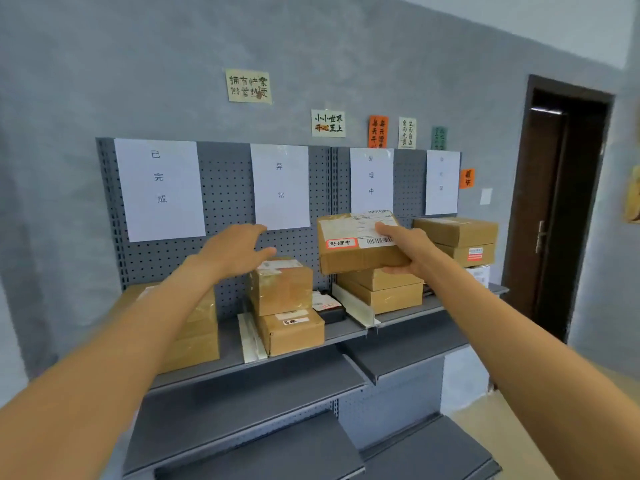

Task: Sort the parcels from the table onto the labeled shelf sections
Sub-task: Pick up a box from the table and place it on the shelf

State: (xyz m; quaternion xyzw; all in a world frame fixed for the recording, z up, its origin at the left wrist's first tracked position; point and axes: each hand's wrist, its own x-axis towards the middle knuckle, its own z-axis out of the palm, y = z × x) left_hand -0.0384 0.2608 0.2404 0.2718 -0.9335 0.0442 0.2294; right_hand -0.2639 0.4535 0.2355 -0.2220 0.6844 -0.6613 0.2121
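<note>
A: One parcel (360,242), brown cardboard with a white shipping label and a red-bordered sticker, hangs above the stack (381,289) at three o'clock.

B: Who holds it?

A: Right hand (403,249), fingers clamped on its edge, matching the section sign (371,180). Left hand (239,251) hovers, fingers apart.

We see a flat brown cardboard parcel (360,242) with a white barcode label and a red-edged sticker, held tilted in mid-air above two stacked boxes (381,289) on the grey shelf (346,332), below the third paper sign (371,180).
</note>
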